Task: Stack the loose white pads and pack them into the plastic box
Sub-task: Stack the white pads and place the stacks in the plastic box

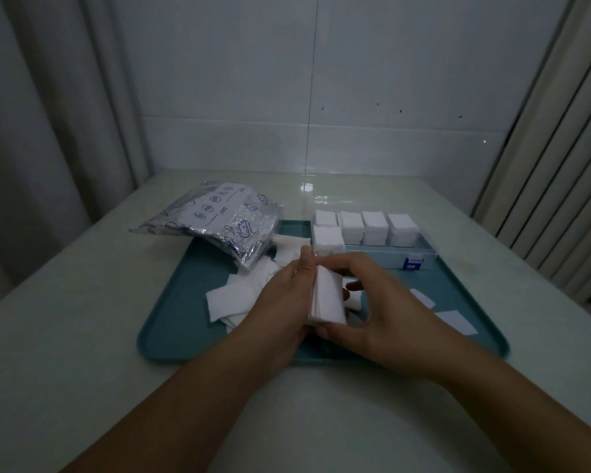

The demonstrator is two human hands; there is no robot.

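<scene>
Stack of white pads (327,297) held upright on edge over teal tray (171,336), pinched between left hand (285,305) and right hand (377,312). Loose pads (234,297) piled at 9 o'clock of stack, silver bag (215,221) at 11. Plastic box (420,256), partly filled, at 1 o'clock

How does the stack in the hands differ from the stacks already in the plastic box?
The held stack is gripped between the left hand and right hand, standing on edge over the tray; the boxed stacks lie flat in the plastic box. The held stack looks thinner than the boxed stacks. Both are white square pads.
</scene>
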